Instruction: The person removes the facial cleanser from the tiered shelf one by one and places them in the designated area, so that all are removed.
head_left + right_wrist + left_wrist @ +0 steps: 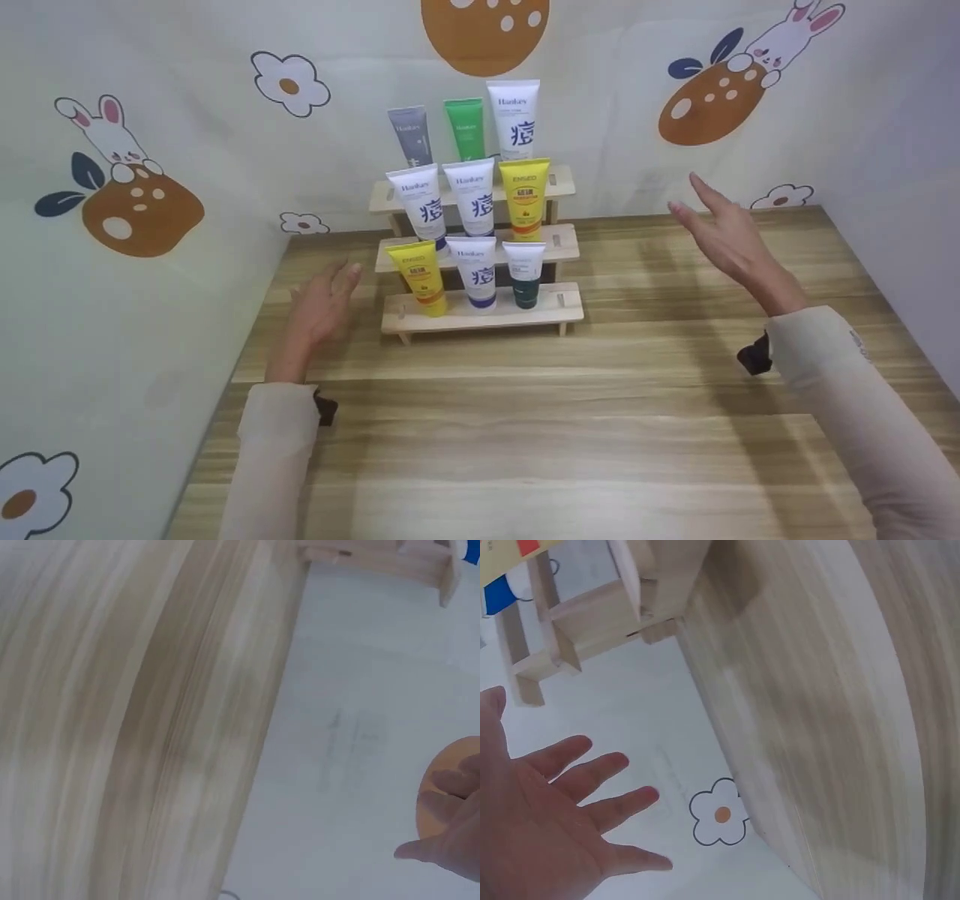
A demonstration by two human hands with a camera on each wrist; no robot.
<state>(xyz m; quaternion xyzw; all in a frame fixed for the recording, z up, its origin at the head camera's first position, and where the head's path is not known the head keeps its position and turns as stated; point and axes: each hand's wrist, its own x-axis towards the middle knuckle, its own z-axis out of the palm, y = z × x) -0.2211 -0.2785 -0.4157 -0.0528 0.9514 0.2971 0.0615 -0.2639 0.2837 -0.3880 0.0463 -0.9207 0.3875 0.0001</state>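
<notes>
A three-tier wooden stand [480, 319] carries several squeeze tubes in three rows. On its bottom step are a yellow tube [421, 281], a white tube with blue lettering [478, 274] and a white-and-dark-green tube [525, 276]. The middle step bears two white tubes [472, 199] and a yellow one; grey [410, 135], green [466, 129] and large white [515, 120] tubes top it. My left hand [322, 309], fingers spread in the left wrist view, is just left of the stand, holding nothing. Well to the right, my right hand [724, 232] is raised with nothing in it.
Behind the stand hangs a pale backdrop [600, 135] printed with rabbits and flowers. It also runs along the left side, and a plain pale wall [892, 165] bounds the right. The wood-grain tabletop [495, 435] extends in front of the stand.
</notes>
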